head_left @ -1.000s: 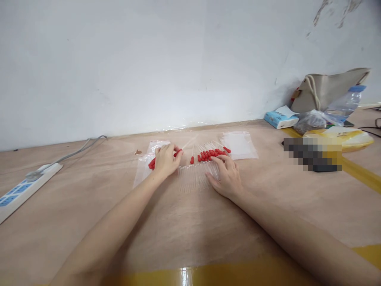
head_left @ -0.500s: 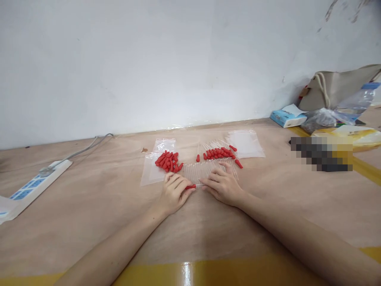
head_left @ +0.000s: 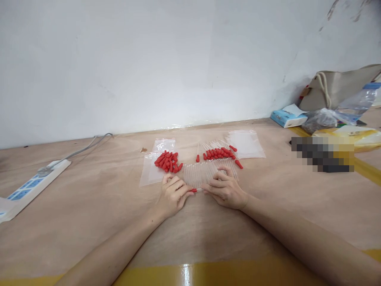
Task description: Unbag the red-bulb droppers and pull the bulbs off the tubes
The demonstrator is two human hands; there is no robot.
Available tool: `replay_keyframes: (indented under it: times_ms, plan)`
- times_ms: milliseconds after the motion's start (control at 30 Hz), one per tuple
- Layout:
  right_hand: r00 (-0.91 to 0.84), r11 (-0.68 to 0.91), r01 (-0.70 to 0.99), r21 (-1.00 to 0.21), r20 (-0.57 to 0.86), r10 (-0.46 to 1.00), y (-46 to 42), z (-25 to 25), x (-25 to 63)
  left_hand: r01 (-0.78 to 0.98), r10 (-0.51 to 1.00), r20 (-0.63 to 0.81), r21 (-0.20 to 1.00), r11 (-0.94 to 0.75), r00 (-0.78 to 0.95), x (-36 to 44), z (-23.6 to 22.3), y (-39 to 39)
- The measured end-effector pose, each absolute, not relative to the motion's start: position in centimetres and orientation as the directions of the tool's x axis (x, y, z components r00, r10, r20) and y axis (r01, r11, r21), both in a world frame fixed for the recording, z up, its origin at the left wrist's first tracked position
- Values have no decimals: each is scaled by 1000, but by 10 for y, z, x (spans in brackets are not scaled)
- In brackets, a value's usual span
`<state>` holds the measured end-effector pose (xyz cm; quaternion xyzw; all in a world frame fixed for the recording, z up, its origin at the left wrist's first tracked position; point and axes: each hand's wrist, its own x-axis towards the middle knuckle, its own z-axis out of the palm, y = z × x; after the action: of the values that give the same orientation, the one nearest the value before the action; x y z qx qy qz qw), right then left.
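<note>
Between the fingers and thumb of my left hand [head_left: 175,195] is a red rubber bulb [head_left: 193,190], its narrow end pointing right. My right hand [head_left: 225,188] pinches a clear glass dropper tube [head_left: 199,190], whose end meets the bulb; how far it sits inside I cannot tell. Just beyond my hands lies a row of clear tubes [head_left: 195,174], partly covered by my right hand. A pile of loose red bulbs [head_left: 167,161] rests to the left. Behind the row, several droppers with red bulbs fitted [head_left: 220,152] lie side by side.
Clear plastic bags [head_left: 148,174] lie under the bulb pile, and more bags [head_left: 247,143] at the back right. A power strip [head_left: 35,188] is at the left. Along the right stand a tissue pack [head_left: 288,116], a bottle [head_left: 367,97] and a beige bag [head_left: 342,89].
Both hands have shifted slightly, bringing the bulb and tube a little nearer to me. Less of the red bulb shows beyond my left fingers.
</note>
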<state>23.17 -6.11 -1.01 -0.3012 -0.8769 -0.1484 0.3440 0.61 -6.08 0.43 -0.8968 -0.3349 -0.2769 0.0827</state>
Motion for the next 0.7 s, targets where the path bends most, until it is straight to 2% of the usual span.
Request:
replay_keyframes:
  times_ms: [367,433,567,700]
  plan:
    - [-587,800,592,97,733,346,-59,-10,240,626,549,563,71,-776,618,1,5,-59]
    - [-532,765,642,50,747,399,-55,-9,245,654,584,581,114,-748,567,-4,4,-56]
    - [-297,593,795,-127,772,562,-45,-9,249,639,657,615,302,-708,436,-7,1,-51]
    - [-234,507,845,-171,734,637,-41,-9,239,654,676,674,373,-659,297,-3,8,-44]
